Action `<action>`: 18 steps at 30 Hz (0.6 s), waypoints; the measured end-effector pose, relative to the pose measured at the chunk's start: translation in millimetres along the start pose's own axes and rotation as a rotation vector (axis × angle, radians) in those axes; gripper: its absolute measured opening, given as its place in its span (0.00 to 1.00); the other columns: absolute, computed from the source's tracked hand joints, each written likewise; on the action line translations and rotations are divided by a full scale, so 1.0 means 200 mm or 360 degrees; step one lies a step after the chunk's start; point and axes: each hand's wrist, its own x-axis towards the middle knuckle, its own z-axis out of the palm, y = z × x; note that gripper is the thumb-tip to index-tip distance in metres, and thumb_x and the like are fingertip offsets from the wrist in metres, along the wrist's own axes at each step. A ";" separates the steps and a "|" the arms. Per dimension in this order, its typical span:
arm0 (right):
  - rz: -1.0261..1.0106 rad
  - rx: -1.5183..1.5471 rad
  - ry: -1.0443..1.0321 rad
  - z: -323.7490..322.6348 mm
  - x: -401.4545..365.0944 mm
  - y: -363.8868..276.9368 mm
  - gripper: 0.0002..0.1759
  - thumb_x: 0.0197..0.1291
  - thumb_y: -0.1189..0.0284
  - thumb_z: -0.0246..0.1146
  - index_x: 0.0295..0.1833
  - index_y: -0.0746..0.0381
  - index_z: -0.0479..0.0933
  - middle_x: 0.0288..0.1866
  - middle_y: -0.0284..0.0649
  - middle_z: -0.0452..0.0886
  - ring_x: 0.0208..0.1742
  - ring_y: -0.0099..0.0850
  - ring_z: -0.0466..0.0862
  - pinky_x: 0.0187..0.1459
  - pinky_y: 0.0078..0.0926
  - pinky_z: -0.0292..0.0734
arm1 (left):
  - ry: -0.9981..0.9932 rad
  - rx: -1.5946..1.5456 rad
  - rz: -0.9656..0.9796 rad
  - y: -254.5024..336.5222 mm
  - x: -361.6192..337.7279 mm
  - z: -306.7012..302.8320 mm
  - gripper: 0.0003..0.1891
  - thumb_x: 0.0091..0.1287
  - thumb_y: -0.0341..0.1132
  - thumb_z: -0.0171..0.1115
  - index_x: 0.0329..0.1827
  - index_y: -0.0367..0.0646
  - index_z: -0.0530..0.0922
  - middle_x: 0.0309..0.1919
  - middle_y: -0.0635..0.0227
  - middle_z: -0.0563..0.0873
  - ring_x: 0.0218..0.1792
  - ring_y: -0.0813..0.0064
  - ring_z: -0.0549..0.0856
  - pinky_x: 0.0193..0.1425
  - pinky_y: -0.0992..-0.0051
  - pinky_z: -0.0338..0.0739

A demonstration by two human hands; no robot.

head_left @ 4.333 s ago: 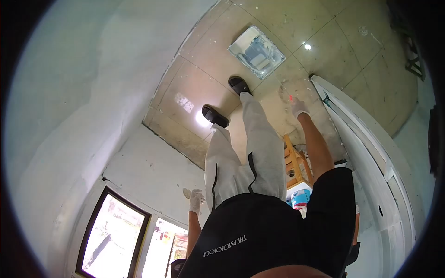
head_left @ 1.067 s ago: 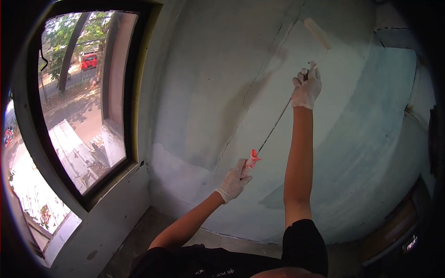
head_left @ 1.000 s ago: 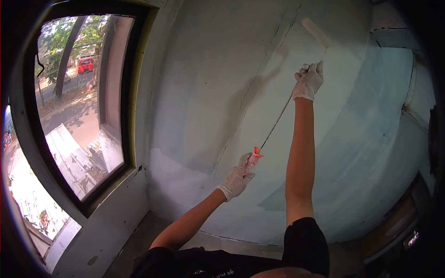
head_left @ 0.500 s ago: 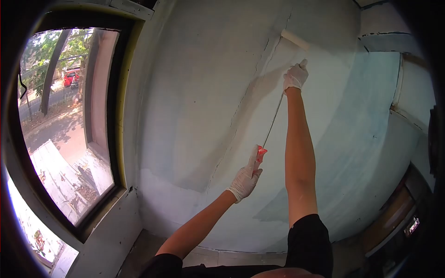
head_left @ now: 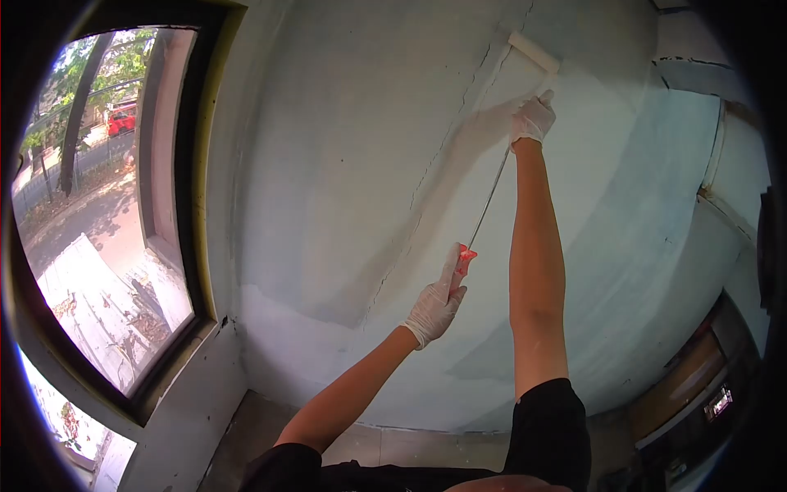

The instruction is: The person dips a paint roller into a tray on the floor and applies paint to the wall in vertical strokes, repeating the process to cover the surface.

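Observation:
A paint roller (head_left: 534,53) with a white sleeve lies against the pale wall (head_left: 352,172), high up beside a long crack. Its thin metal rod slants down to a red handle. My left hand (head_left: 437,310), in a white glove, is wrapped round that handle, its index finger stretched along it. Higher up, my gloved right hand (head_left: 533,120) is closed round the rod just below the roller sleeve. Wet-looking, lighter and bluish patches of paint spread over the wall around both hands.
On the left is a dark-framed window (head_left: 201,180), with a street, trees and a red vehicle outside. Cracks run down the wall. Ledges and a beam (head_left: 697,74) jut out at the upper right. Floor tiles (head_left: 385,447) show along the wall's foot.
The roller and my right hand appear slightly higher and further right in view. My left hand has shifted up a little with the handle. The camera view has moved slightly too.

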 end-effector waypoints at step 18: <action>0.0274 0.0323 -0.0187 -0.13 -0.10 0.13 0.15 0.75 0.59 0.43 0.50 0.53 0.74 0.31 0.29 0.70 0.33 0.22 0.71 0.38 0.25 0.65 | -0.0012 -0.0203 -0.0266 0.00 -0.15 0.08 0.42 0.70 0.28 0.51 0.81 0.59 0.37 0.49 0.43 0.82 0.35 0.50 0.82 0.49 0.68 0.75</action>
